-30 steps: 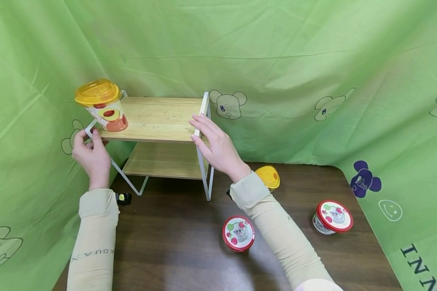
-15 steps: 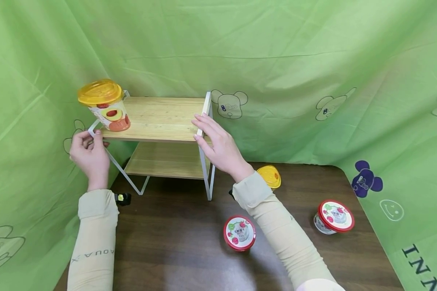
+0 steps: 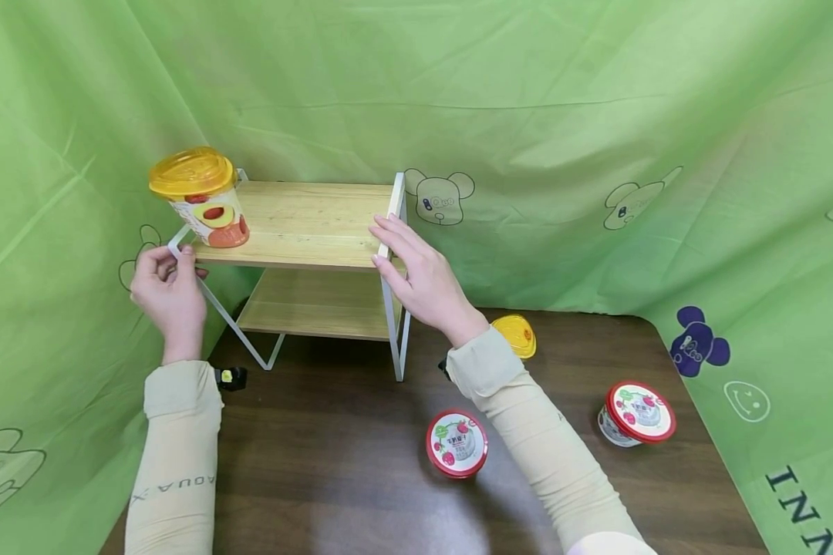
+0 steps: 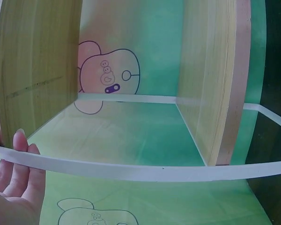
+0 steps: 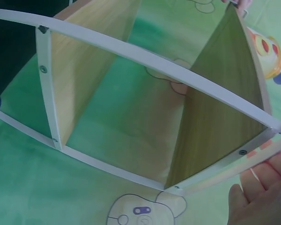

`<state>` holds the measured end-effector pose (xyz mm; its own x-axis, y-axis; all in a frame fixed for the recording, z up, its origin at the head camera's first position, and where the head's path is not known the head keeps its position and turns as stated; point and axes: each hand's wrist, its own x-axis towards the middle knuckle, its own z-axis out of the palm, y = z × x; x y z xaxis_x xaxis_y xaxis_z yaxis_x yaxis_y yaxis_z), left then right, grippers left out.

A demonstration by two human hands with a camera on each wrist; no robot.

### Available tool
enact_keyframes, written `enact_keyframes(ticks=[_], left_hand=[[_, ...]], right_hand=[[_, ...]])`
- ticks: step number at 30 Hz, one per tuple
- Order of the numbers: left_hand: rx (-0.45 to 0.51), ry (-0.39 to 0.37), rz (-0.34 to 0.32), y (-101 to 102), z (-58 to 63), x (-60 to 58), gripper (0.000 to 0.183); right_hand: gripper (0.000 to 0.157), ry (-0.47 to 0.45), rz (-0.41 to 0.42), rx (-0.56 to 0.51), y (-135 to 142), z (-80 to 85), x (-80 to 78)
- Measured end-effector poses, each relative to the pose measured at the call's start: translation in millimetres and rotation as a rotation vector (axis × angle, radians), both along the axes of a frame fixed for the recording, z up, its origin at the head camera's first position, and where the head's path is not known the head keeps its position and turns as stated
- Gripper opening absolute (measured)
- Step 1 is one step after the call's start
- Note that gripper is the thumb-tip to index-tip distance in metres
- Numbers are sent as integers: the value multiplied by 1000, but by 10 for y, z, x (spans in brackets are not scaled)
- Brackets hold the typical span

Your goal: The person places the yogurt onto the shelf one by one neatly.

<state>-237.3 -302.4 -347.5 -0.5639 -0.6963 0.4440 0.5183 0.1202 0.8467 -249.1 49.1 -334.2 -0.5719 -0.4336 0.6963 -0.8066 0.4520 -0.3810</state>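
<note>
A two-tier rack with wooden boards [image 3: 319, 223] and a white metal frame [image 3: 394, 324] stands at the back left. My left hand [image 3: 171, 297] grips its front left corner, thumb on top and fingers under the board; in the left wrist view the fingers [image 4: 19, 176] pass behind the white bar. My right hand [image 3: 426, 281] rests its extended fingers on the right side of the frame near the top board. A cup with a yellow lid and fruit prints [image 3: 211, 212] stands on the top board's left end, and shows partly in the right wrist view.
Two red-lidded tubs, one near the middle [image 3: 456, 444] and one at the right [image 3: 637, 414], stand on the dark wooden table [image 3: 333, 462]. Another yellow lid [image 3: 517, 336] shows behind the right forearm. Green printed cloth [image 3: 555, 116] encloses the back and sides.
</note>
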Motion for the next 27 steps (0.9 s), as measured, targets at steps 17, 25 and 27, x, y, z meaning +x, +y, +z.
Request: enact_keyframes(ticks=[17, 25, 27], left_hand=[[15, -22, -40, 94, 33, 31, 8], [11, -12, -48, 81, 38, 31, 7], [12, -15, -52, 78, 40, 31, 8]], right_hand=[[66, -201, -60, 42, 416, -88, 317], [65, -283, -84, 100, 654, -343, 516], [64, -294, -88, 116, 703, -415, 574]])
